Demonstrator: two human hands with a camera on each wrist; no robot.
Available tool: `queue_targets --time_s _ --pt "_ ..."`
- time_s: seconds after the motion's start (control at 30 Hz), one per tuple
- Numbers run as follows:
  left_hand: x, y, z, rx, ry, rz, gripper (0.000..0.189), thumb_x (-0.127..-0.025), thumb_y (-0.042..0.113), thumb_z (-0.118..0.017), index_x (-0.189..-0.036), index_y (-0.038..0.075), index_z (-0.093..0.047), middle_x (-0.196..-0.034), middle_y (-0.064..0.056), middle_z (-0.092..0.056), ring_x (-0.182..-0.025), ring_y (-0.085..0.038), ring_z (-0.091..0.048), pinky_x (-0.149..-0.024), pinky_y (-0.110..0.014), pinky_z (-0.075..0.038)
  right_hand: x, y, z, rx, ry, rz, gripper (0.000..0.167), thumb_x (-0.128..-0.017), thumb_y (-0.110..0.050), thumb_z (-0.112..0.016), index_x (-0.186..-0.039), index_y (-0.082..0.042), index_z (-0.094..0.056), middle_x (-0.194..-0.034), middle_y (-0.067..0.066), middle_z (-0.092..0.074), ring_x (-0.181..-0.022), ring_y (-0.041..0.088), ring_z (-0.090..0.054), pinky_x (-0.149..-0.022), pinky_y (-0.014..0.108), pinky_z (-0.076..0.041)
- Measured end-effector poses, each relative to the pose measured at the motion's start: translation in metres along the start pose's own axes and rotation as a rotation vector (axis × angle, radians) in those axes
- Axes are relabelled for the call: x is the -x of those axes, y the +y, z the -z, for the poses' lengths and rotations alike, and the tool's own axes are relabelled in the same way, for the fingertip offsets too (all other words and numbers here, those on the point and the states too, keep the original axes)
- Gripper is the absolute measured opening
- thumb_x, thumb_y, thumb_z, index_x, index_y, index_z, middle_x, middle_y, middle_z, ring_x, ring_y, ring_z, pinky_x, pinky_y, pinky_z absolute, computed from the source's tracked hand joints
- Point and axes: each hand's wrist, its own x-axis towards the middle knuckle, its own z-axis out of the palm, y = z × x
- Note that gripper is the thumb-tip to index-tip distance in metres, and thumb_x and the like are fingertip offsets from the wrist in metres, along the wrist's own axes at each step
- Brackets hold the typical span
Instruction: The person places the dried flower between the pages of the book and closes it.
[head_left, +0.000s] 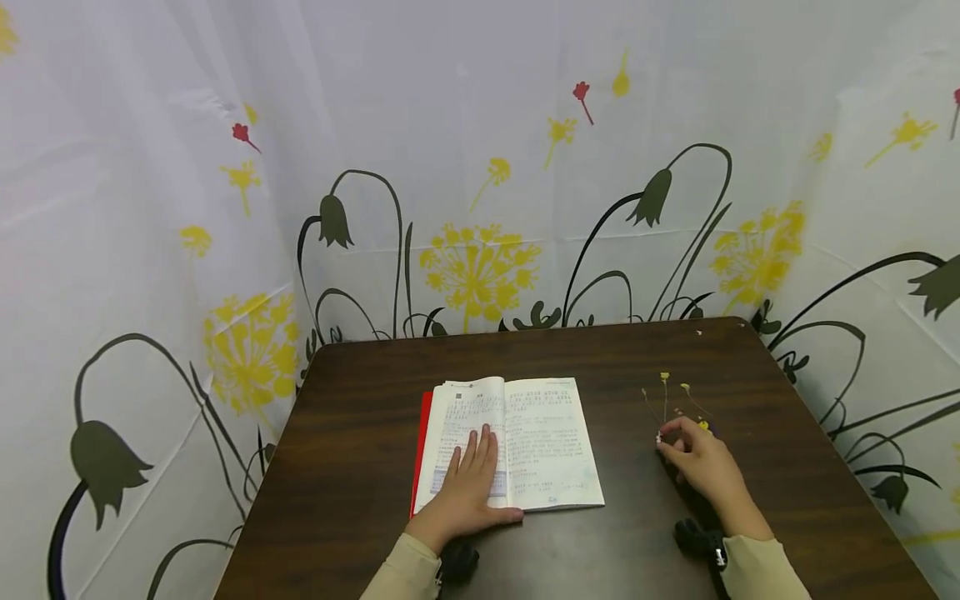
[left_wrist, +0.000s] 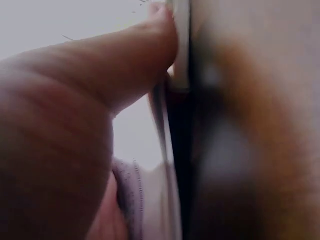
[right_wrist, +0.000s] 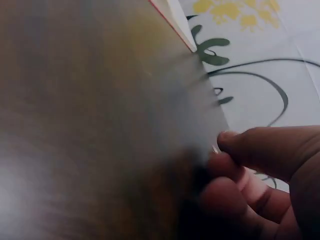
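An open book with printed pages and a red cover edge lies on the table. My left hand rests flat on its left page, fingers spread and thumb across the lower edge near the fold. In the left wrist view the thumb lies along the page edge. To the right of the book, my right hand pinches a tiny white piece, which looks like a dried flower, between thumb and forefinger. Thin-stemmed yellow dried flowers lie just beyond those fingertips. A brighter yellow flower is partly hidden behind the hand.
The dark wood table meets a flower-printed curtain along its back and sides. A small pale bit lies near the far right corner. Black straps with cameras sit at both wrists.
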Motion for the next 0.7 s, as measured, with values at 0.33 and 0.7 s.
queue_targets --time_s 0.33,0.7 --pt "-0.015 0.0 0.005 0.014 -0.009 0.019 0.142 -0.082 0.085 -0.071 -0.176 0.007 0.001 -0.185 -0.011 0.009 -0.173 -0.037 0.008 -0.136 -0.067 -0.003 -0.02 0.008 0.006 -0.093 -0.029 -0.05 0.018 -0.105 -0.024 -0.073 -0.119 -0.013 -0.072 -0.07 0.004 -0.062 -0.044 0.017 -0.047 -0.042 0.036 -0.047" --pt "-0.013 0.001 0.004 0.045 -0.004 0.025 0.141 -0.081 0.083 -0.073 -0.176 0.007 -0.002 -0.185 -0.011 0.007 -0.173 -0.036 0.007 -0.136 -0.066 -0.001 -0.017 0.019 0.009 -0.21 -0.078 -0.103 0.026 -0.103 -0.033 -0.077 -0.112 -0.009 -0.074 -0.073 0.001 -0.059 -0.049 0.015 -0.049 -0.045 0.034 -0.047"
